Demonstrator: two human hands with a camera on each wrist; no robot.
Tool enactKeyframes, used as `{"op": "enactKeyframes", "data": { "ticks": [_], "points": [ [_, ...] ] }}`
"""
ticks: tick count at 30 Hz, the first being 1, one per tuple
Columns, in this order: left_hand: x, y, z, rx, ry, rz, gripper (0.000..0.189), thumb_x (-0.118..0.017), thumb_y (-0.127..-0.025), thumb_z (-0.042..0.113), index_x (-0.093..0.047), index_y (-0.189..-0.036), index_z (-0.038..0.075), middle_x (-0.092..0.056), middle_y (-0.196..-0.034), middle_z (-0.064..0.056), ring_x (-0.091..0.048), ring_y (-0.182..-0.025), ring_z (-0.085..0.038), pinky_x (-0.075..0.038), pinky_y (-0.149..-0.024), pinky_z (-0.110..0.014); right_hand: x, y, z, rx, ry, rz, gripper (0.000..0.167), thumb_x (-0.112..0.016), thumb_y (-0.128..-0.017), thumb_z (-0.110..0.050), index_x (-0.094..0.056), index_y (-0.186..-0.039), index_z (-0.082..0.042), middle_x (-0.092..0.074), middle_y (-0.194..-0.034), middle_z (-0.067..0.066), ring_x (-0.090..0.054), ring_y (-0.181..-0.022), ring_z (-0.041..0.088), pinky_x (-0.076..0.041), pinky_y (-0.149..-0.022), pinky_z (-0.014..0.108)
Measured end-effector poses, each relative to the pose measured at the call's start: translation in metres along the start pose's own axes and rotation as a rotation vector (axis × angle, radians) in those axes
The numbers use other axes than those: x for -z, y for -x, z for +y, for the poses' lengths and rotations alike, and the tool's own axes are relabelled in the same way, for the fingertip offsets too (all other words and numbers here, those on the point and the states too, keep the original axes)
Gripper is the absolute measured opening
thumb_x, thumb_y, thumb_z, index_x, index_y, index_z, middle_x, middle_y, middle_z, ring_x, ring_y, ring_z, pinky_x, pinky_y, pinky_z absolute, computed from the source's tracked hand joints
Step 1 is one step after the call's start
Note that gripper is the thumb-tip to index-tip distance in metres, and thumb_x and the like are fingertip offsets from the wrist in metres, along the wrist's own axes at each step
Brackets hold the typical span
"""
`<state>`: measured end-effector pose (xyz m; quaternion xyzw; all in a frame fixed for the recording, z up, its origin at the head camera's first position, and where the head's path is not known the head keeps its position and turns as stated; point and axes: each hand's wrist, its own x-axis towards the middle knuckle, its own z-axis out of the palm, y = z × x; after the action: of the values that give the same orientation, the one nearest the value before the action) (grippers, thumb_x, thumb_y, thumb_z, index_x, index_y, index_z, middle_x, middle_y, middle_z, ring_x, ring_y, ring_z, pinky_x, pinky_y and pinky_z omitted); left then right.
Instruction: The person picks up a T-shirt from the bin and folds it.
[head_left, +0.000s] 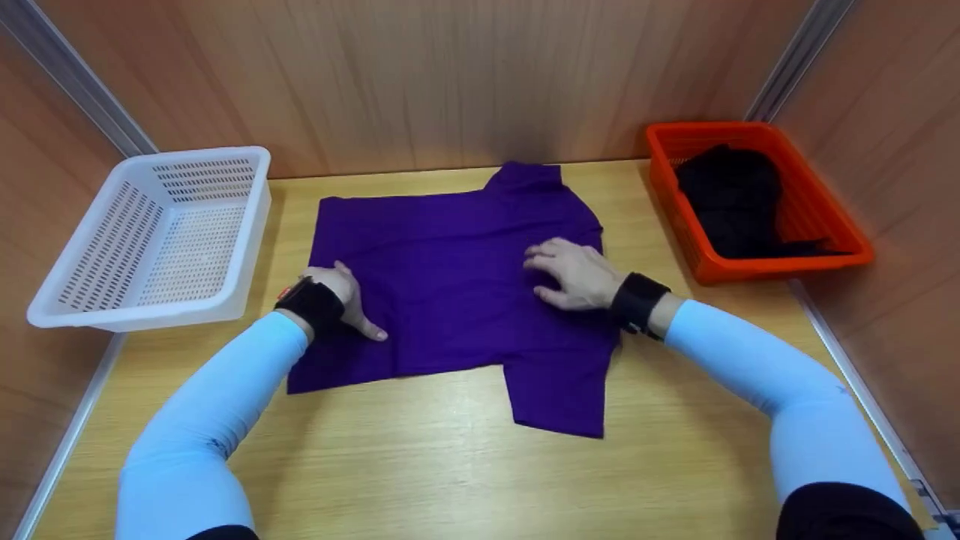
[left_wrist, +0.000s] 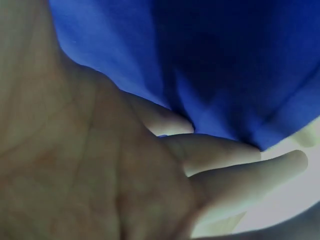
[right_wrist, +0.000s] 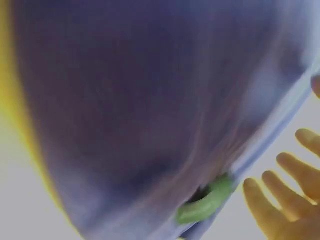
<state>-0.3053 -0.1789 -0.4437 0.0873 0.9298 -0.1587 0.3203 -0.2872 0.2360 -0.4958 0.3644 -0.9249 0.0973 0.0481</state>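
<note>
A purple short-sleeved T-shirt lies spread sideways on the table, its hem at the left and its sleeves at the right. My left hand rests on the hem end, thumb stretched out over the cloth. In the left wrist view, the extended fingers lie by the edge of the cloth, which looks blue there. Over the chest part of the shirt is my right hand, palm down with fingers spread. The right wrist view shows its fingers apart and holding nothing.
A white perforated basket stands at the left. On the right, an orange basket holds dark cloth. Wooden panels enclose the table at the back and sides. A green curved thing, of unclear kind, shows in the right wrist view.
</note>
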Motion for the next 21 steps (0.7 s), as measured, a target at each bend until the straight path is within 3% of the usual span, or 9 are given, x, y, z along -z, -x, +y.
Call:
{"op": "enactKeyframes", "data": {
  "ticks": [2, 4, 5, 7, 10, 12, 15, 18, 21],
  "points": [
    [-0.002, 0.0, -0.005, 0.005, -0.003, 0.013, 0.163, -0.073, -0.08, 0.095, -0.005, -0.166, -0.026, -0.039, -0.166, -0.051, -0.044, -0.156, -0.067, -0.043, -0.131, -0.066, 0.001, 0.009, -0.012, 0.123, -0.001, 0.056, 0.027, -0.079, -0.096, -0.03, -0.08, -0.117, -0.012, -0.08, -0.125, 0.01, -0.073, -0.117, 0.033, -0.067, -0.093, 0.051],
    [-0.007, 0.001, -0.007, -0.011, 0.02, 0.08, 0.161, -0.077, -0.078, 0.093, -0.012, -0.168, -0.023, -0.038, -0.164, -0.053, -0.048, -0.153, -0.067, -0.049, -0.126, -0.067, 0.002, 0.02, -0.023, 0.216, -0.018, 0.076, 0.014, -0.081, -0.093, -0.028, -0.077, -0.098, -0.015, -0.077, -0.101, 0.004, -0.072, -0.095, 0.025, -0.065, -0.077, 0.043],
    [-0.01, 0.001, -0.007, -0.035, 0.033, 0.131, 0.156, -0.08, -0.078, 0.091, -0.019, -0.168, -0.02, -0.04, -0.163, -0.053, -0.051, -0.151, -0.066, -0.052, -0.123, -0.067, 0.003, 0.025, -0.029, 0.251, -0.031, 0.079, 0.015, -0.082, -0.091, -0.029, -0.074, -0.09, -0.017, -0.073, -0.09, 0.001, -0.069, -0.085, 0.02, -0.062, -0.07, 0.04],
    [-0.017, 0.003, -0.004, -0.123, 0.054, 0.258, 0.137, -0.089, -0.078, 0.081, -0.039, -0.163, -0.014, -0.05, -0.156, -0.049, -0.058, -0.143, -0.064, -0.058, -0.112, -0.069, 0.003, 0.036, -0.04, 0.308, -0.071, 0.07, 0.028, -0.085, -0.09, -0.036, -0.066, -0.078, -0.019, -0.064, -0.075, -0.005, -0.061, -0.069, 0.012, -0.054, -0.06, 0.032],
    [-0.026, 0.008, 0.007, -0.348, 0.073, 0.411, 0.076, -0.099, -0.08, 0.051, -0.071, -0.128, -0.001, -0.072, -0.128, -0.031, -0.071, -0.118, -0.051, -0.064, -0.094, -0.065, 0.001, 0.049, -0.055, 0.375, -0.109, 0.023, 0.051, -0.088, -0.089, -0.056, -0.056, -0.068, -0.022, -0.053, -0.064, -0.012, -0.048, -0.058, 0.002, -0.041, -0.053, 0.023],
    [-0.029, 0.012, 0.017, -0.501, 0.091, 0.428, 0.042, -0.099, -0.078, 0.038, -0.076, -0.1, 0.01, -0.077, -0.103, -0.014, -0.073, -0.097, -0.037, -0.065, -0.081, -0.056, -0.001, 0.053, -0.065, 0.409, -0.1, -0.022, 0.062, -0.087, -0.086, -0.07, -0.053, -0.066, -0.023, -0.049, -0.062, -0.014, -0.042, -0.057, -0.001, -0.035, -0.052, 0.019],
    [-0.034, 0.019, 0.033, -0.649, 0.107, 0.378, 0.035, -0.099, -0.075, 0.039, -0.07, -0.076, 0.02, -0.07, -0.076, 0.004, -0.064, -0.073, -0.02, -0.056, -0.065, -0.04, -0.004, 0.056, -0.073, 0.424, -0.056, -0.103, 0.068, -0.084, -0.08, -0.083, -0.054, -0.069, -0.023, -0.049, -0.063, -0.016, -0.038, -0.059, -0.003, -0.029, -0.053, 0.017],
    [-0.038, 0.025, 0.045, -0.689, 0.095, 0.347, 0.048, -0.102, -0.069, 0.053, -0.065, -0.074, 0.023, -0.063, -0.073, 0.009, -0.057, -0.069, -0.014, -0.051, -0.063, -0.035, -0.006, 0.057, -0.076, 0.413, -0.002, -0.181, 0.072, -0.085, -0.073, -0.089, -0.057, -0.074, -0.023, -0.051, -0.067, -0.016, -0.039, -0.061, -0.002, -0.026, -0.054, 0.017],
    [-0.044, 0.029, 0.051, -0.691, 0.045, 0.385, 0.054, -0.103, -0.064, 0.058, -0.064, -0.076, 0.023, -0.063, -0.077, 0.007, -0.057, -0.072, -0.015, -0.054, -0.065, -0.037, -0.005, 0.06, -0.077, 0.414, 0.045, -0.245, 0.074, -0.085, -0.069, -0.091, -0.06, -0.08, -0.023, -0.053, -0.073, -0.014, -0.042, -0.065, 0.0, -0.026, -0.056, 0.018]
  ]
}}
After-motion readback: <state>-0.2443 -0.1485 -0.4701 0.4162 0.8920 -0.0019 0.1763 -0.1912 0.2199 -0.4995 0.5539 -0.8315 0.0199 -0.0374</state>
